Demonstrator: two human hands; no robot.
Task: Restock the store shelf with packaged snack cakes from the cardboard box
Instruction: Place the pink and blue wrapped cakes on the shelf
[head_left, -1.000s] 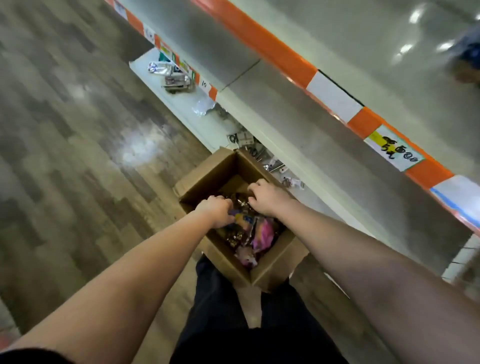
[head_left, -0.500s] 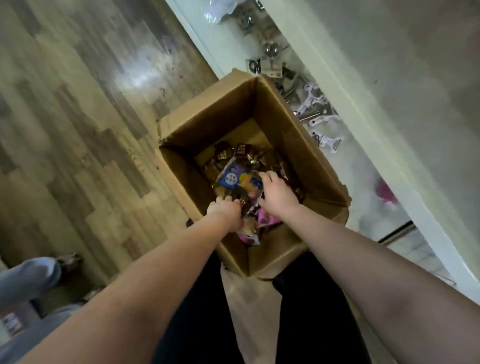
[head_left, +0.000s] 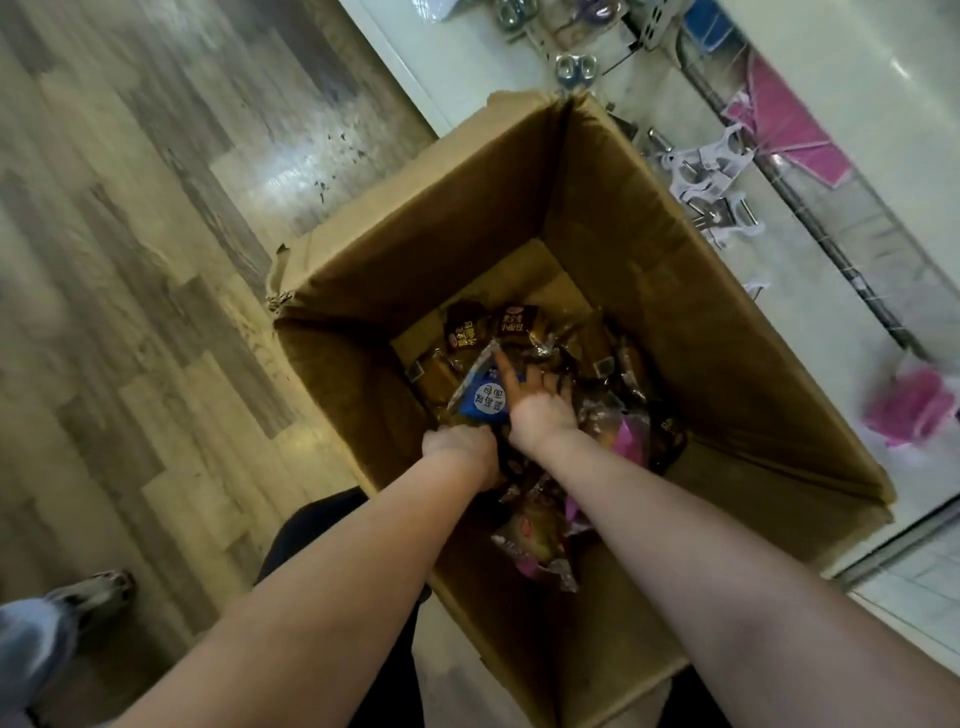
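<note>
The head camera looks steeply down from close above into the cardboard box (head_left: 649, 249).

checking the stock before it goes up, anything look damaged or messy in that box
The cardboard box has a torn, ragged rim at its left corner. Inside, the snack packs lie in a loose jumble rather than rows, with the left hand and right hand among them. No wrapper looks burst, though blur hides detail.

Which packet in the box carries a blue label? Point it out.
The blue-label packet under the right hand, its index finger laid across it. The brown packets and pink packet show no blue.
</note>
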